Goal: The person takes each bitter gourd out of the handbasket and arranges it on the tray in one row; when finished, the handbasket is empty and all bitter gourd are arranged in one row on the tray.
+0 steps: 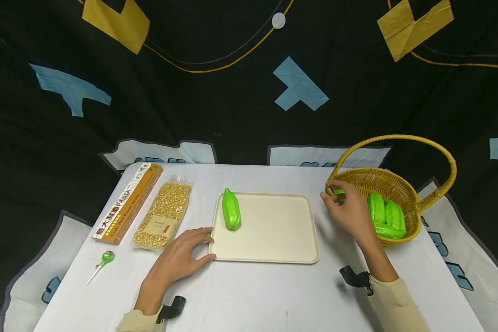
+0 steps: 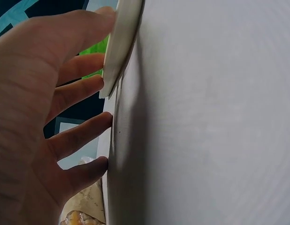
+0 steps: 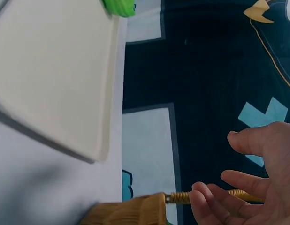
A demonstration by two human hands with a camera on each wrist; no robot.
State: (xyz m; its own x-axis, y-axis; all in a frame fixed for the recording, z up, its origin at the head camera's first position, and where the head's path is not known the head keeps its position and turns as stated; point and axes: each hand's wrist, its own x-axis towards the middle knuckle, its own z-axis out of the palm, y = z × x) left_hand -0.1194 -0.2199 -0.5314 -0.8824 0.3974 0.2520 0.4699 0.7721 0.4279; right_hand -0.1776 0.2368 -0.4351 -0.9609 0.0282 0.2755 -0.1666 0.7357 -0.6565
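Note:
A cream tray (image 1: 274,230) lies on the white table, and one long glossy green vegetable (image 1: 231,210) rests near its left side. My left hand (image 1: 180,256) is at the tray's left edge, fingers spread. In the left wrist view its thumb and upper fingertips are right at the tray rim (image 2: 121,44). My right hand (image 1: 350,210) is over the left rim of a yellow wicker basket (image 1: 412,203). Several green vegetables (image 1: 383,214) lie inside, and a bit of green shows beneath its fingers. In the right wrist view those fingers (image 3: 246,183) are loosely bent, with nothing visible between them.
Left of the tray lie a bag of yellow kernels (image 1: 166,210), a long pasta box (image 1: 128,203) and a green-wrapped lollipop (image 1: 105,258). The basket's tall arched handle (image 1: 394,137) rises above the table's right side. A dark cloth (image 1: 232,115) hangs behind the table.

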